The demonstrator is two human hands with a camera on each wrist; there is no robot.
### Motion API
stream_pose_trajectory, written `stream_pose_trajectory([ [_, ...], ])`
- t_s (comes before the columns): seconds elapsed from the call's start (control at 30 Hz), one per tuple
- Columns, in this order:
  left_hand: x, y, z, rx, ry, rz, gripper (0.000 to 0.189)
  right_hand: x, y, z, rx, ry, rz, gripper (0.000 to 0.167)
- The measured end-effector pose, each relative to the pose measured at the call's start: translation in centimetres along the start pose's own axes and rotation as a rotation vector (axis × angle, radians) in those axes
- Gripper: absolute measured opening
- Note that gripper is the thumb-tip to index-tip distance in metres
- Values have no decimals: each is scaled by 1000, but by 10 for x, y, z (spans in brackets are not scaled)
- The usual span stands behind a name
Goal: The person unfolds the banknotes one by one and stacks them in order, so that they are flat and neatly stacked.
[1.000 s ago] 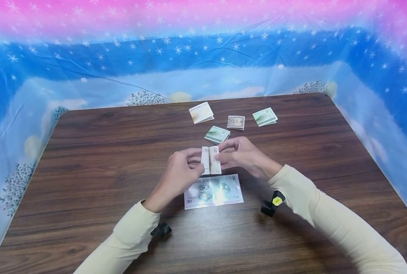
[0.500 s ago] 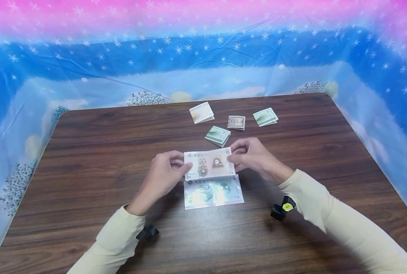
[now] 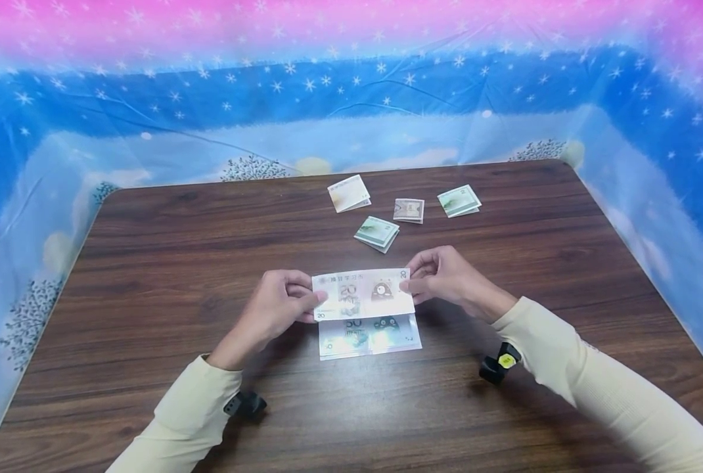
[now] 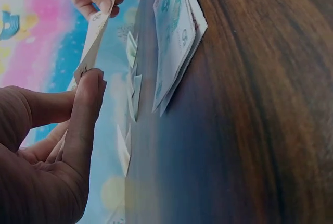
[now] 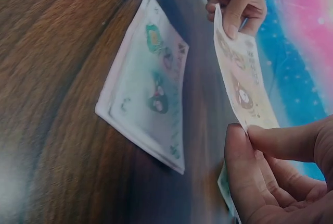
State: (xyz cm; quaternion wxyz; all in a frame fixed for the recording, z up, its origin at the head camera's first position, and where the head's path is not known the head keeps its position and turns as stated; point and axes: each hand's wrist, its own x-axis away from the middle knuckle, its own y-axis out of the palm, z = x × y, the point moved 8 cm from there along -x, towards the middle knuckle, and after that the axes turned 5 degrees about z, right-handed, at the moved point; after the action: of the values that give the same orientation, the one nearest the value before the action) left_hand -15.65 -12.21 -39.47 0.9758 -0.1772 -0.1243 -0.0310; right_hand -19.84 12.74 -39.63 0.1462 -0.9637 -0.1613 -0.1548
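Spread flat between both hands is a pale 20 play banknote [image 3: 366, 293] with a small cartoon figure on it. The left hand [image 3: 278, 303] pinches its left end between thumb and fingers, and the right hand [image 3: 446, 281] pinches the other end. Just below it, partly covered in the head view, lies a small stack of banknotes [image 3: 368, 344] with a green-tinted 50 on top. The right wrist view shows the held note [image 5: 240, 78] raised off the table beside that stack [image 5: 143, 86].
Farther back on the wooden table [image 3: 180, 263] lie several folded notes: a green one [image 3: 377, 232], another green one [image 3: 459, 201], a brown one [image 3: 408, 210] and a yellowish one [image 3: 348, 194]. A snowflake-patterned cloth [image 3: 351, 85] hangs behind the table.
The 20 note was folded in both hands; the hands have moved apart and it is opened out flat. Hands and note have come slightly nearer, overlapping the stack's upper part.
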Motion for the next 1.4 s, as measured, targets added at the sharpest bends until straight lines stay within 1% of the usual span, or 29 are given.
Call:
stream_pose_trajectory([
  [0.13,0,6,-5,31,-34,-56,12,0,0,7,10,-13,-7,16],
  [0.23,0,11,-8,21,-66,-89,13,0,1,13,14,-13,-22,14],
  [0.37,2,17,-12,-46,-90,-131,13,2,4,20,25,-5,-39,12],
  [0.5,2,21,-13,-121,-76,-173,11,4,6,24,48,1,-45,12],
  [0.63,2,24,-13,-196,-59,-193,14,5,10,28,71,5,-58,13],
  [0.73,2,25,-14,-258,-51,-199,16,5,12,29,93,-8,-62,13],
  [0.8,3,25,-13,-316,-45,-194,18,5,14,30,116,-20,-62,13],
  [0.93,3,26,-12,-432,-32,-184,20,4,16,29,184,-40,-61,14],
  [1.03,3,27,-11,-501,-8,-186,22,3,16,28,246,-38,-54,15],
  [1.17,2,28,-10,-571,20,-186,26,3,15,26,362,-38,-44,17],
  [1.23,2,27,-10,-607,28,-179,29,3,14,25,397,-41,-37,18],
  [1.4,3,23,-8,-662,54,-151,36,2,11,27,403,-33,-22,24],
])
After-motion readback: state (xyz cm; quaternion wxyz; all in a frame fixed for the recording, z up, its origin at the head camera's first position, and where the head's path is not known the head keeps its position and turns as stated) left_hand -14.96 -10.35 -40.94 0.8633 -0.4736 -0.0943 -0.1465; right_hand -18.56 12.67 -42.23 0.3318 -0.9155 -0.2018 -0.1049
